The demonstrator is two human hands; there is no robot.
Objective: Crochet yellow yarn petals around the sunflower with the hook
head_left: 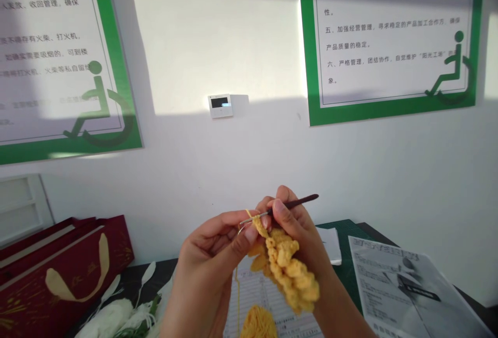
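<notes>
A crochet hook (298, 201) with a dark handle is pinched in my right hand (295, 224), its metal tip pointing left into the top of a yellow crocheted piece (291, 270). My left hand (218, 255) pinches the upper edge of that piece beside the hook tip, with yellow yarn running over its fingers. The ruffled piece hangs below and between both hands. Lower down, a ball of yellow yarn (259, 322) lies on a printed sheet (288, 322), and a strand rises from there toward my left hand.
Red gift bags (58, 281) stand at the left, near white and green yarn (116, 317). A green mat (348, 270) and a printed sheet in plastic (416, 291) lie at the right. Green-framed posters and a small panel (220, 106) are on the wall.
</notes>
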